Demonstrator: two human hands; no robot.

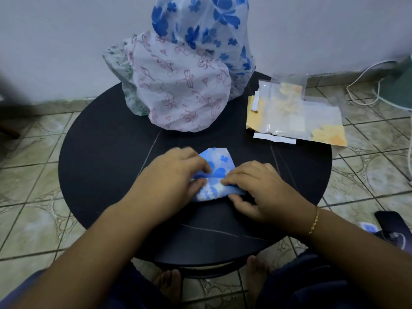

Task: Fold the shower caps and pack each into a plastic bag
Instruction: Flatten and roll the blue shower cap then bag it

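A small folded blue-flowered shower cap (217, 168) lies near the front middle of the round black table (102, 152). My left hand (176, 175) pinches its left side between thumb and fingers. My right hand (258, 188) pinches its right lower edge, thumb tucked under the fold. Behind stands a heap of unfolded caps: a pink-flowered cap (178, 90) in front, a blue-flowered cap (200, 25) on top and a green-patterned cap (120, 70) at the left. Clear plastic bags (296, 114), one holding a folded yellow cap, lie at the table's right.
A white paper strip (274, 138) lies by the bags. The table stands on a tiled floor (33, 152) against a white wall. White cables (365, 85) run at the far right. A dark sandal (392, 228) lies on the floor at the right.
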